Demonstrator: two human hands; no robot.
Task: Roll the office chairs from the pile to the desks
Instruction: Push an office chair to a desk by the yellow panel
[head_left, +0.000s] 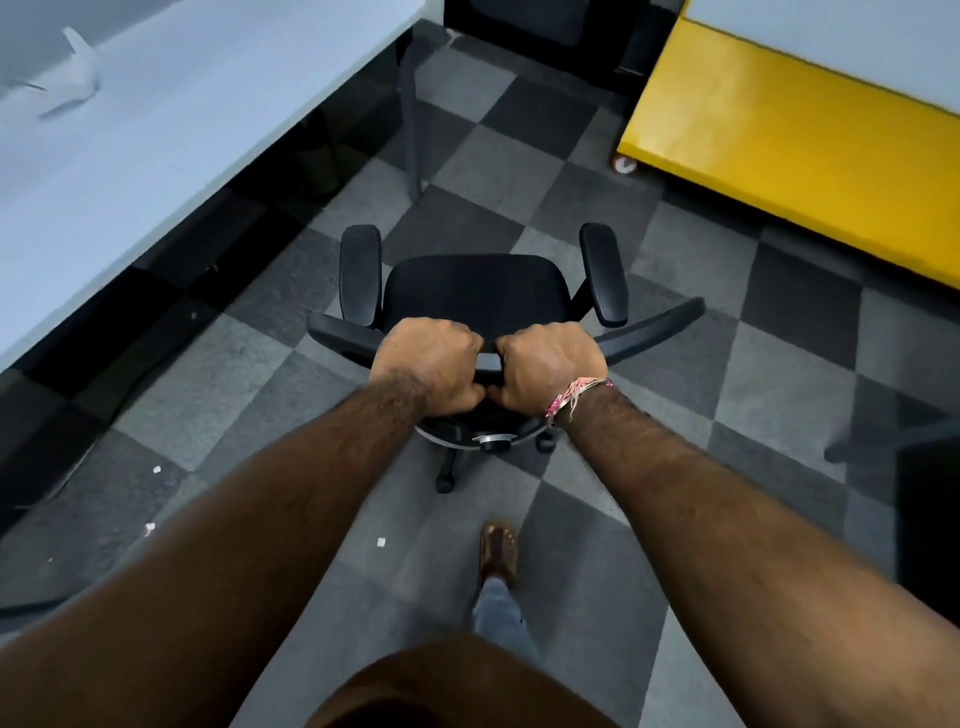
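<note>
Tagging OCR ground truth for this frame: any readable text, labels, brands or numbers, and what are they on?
None readable.
Office chair: no label or brand visible; both hands grip its back.
Yellow cabinet: plain, no markings.
Desk: crumpled paper on it, no print legible.

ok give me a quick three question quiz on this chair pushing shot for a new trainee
1. True or false: only one hand grips the top edge of the chair's backrest.
2. Which lies on the person's left side of the office chair? A) the yellow cabinet B) the white desk C) a doorway
3. Fill in: a thread bracelet sits on the ____ wrist.

Key:
1. False: the left hand and the right hand both grip it, close together.
2. B: the white desk; the yellow cabinet is to the right.
3. Right: see the bracelet.
</note>
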